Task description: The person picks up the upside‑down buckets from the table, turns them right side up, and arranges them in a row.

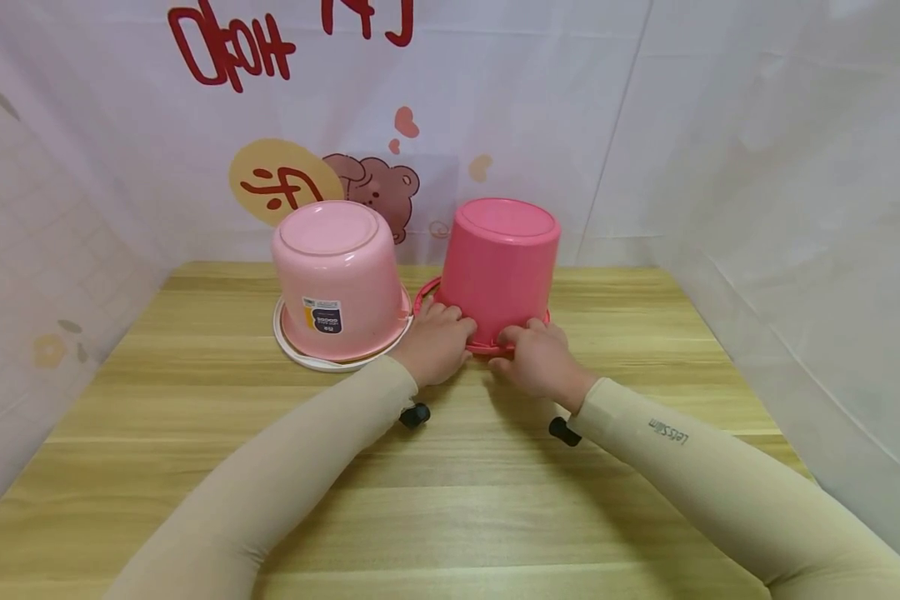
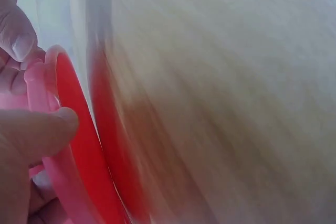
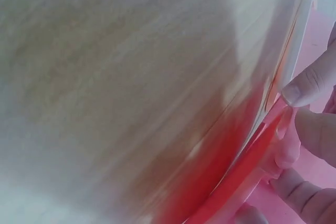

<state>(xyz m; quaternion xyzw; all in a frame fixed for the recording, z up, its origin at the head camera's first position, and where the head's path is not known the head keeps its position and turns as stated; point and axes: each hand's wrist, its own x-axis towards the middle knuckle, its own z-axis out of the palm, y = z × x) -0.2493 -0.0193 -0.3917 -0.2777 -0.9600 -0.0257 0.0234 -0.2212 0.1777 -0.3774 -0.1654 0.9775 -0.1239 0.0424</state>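
A hot-pink bucket point(image 1: 504, 279) stands upside down on the wooden table, its rim toward the tabletop. My left hand point(image 1: 437, 340) grips that rim at the front left; in the left wrist view the thumb point(image 2: 44, 132) lies over the rim with fingers behind it. At the front right, my right hand point(image 1: 543, 360) pinches the same rim, fingers against the outer wall and thumb low at the edge. Both wrist views show the red inside of the rim point(image 3: 244, 182) close over its reflection in the tabletop. Its pink handle lies around the rim, partly hidden by my hands.
Left of it, a pale pink bucket point(image 1: 337, 287) with a label also stands upside down, its white handle point(image 1: 291, 350) resting around the rim. My left hand is close to this rim. A printed white curtain point(image 1: 600, 92) hangs behind and beside the wooden table point(image 1: 450, 517).
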